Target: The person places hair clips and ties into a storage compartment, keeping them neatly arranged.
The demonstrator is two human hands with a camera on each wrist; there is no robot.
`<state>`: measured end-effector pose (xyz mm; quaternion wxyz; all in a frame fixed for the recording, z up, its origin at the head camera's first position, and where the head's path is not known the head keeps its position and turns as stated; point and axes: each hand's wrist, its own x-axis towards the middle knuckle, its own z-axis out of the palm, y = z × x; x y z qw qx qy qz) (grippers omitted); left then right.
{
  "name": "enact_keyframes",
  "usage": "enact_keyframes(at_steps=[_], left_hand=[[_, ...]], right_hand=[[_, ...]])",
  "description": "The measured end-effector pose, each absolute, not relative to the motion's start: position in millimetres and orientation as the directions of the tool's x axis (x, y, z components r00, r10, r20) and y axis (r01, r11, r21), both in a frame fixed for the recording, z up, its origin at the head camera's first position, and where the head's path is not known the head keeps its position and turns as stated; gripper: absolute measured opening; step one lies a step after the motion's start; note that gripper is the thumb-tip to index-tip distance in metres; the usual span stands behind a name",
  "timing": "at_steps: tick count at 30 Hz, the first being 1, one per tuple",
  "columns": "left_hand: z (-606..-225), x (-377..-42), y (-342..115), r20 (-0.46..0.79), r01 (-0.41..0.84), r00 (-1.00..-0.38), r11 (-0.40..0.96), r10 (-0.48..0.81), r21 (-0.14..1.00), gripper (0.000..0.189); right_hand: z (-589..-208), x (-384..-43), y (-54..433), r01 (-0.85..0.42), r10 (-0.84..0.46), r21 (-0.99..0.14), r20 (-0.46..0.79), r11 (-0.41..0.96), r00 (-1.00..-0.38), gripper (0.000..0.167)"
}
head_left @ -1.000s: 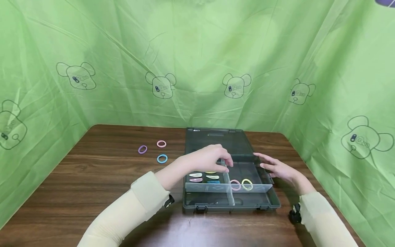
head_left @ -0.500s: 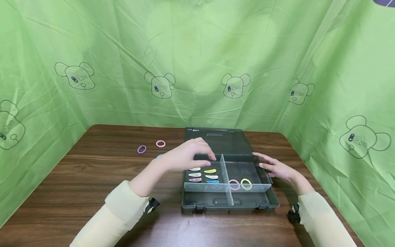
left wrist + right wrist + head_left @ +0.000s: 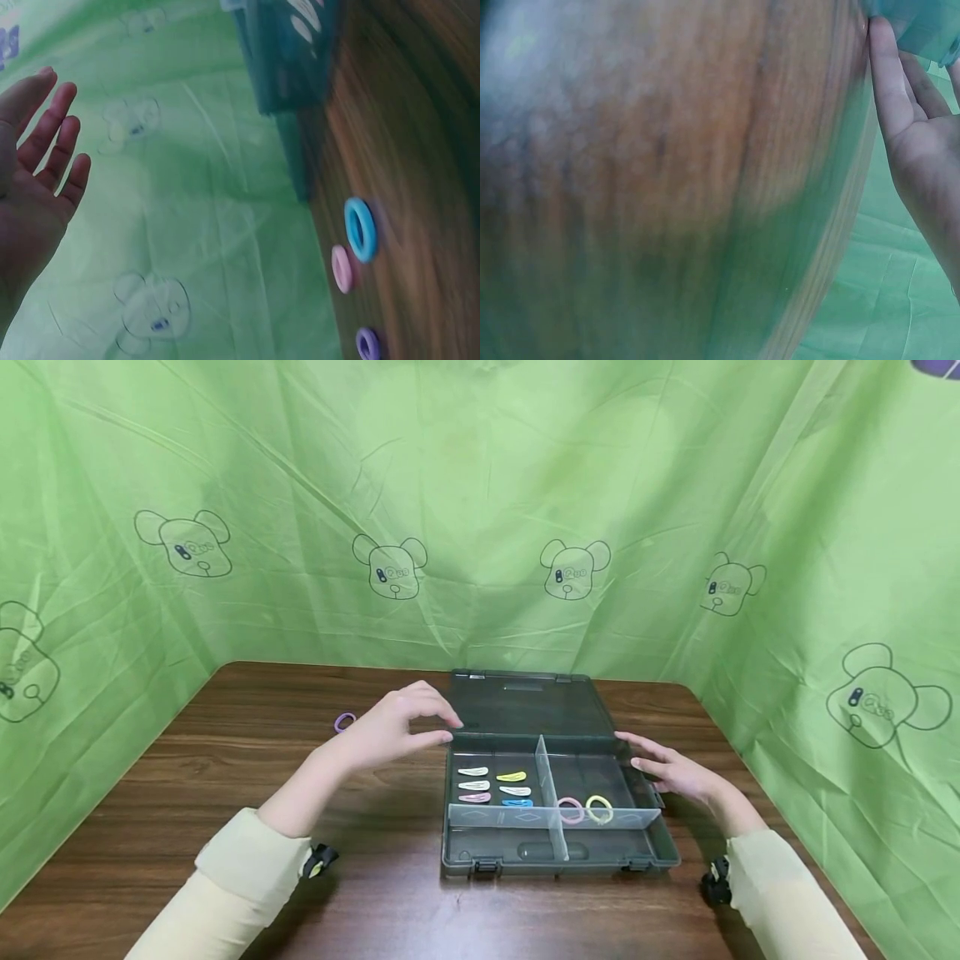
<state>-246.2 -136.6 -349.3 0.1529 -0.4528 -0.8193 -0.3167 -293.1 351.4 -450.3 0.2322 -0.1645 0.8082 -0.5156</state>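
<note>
My left hand hovers with relaxed fingers and nothing in them, just left of a dark see-through box whose lid lies back. In the left wrist view, blue, pink and purple hair ties lie on the table; in the head view the hand hides the blue and pink ones. My right hand rests its fingers at the box's right side. Several snap hair clips lie in the back left compartment. A pink hair tie and a yellow hair tie are in the back right one.
Clear dividers split the box into compartments. The lid lies toward the back of the brown wooden table. A green cloth with bear drawings hangs round the back and sides.
My left hand has moved left from above the box to beside it, uncovering the hair clips and covering the blue and pink hair ties. My right hand has stayed at the box's side.
</note>
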Motion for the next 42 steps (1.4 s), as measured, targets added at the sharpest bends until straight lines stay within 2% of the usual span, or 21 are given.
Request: enact_keyframes(at_steps=[8, 17, 31, 37, 42], left_hand=[[-362, -260, -172, 0.543, 0.778, -0.627, 0.471, 0.558, 0.415, 0.019], [-383, -281, -203, 0.560, 0.768, -0.633, 0.526, 0.534, 0.366, 0.017], [-420, -316, -228, 0.458, 0.702, -0.701, 0.640, 0.547, 0.312, 0.020], [-432, -329, -233, 0.359, 0.655, -0.752, 0.686, 0.552, 0.317, 0.020], [-438, -337, -232, 0.282, 0.648, -0.762, 0.690, 0.583, 0.324, 0.018]], right_hand=[[-452, -293, 352, -0.025, -0.514, -0.916, -0.201, 0.400, -0.834, 0.057], [-453, -293, 353, -0.031, -0.511, -0.911, -0.201, 0.410, -0.835, 0.057], [-453, -294, 354, -0.042, -0.517, -0.911, -0.194, 0.409, -0.834, 0.058], [-452, -294, 354, -0.035, -0.518, -0.916, -0.195, 0.401, -0.833, 0.058], [-451, -294, 353, -0.035, -0.512, -0.910, -0.200, 0.412, -0.835, 0.056]])
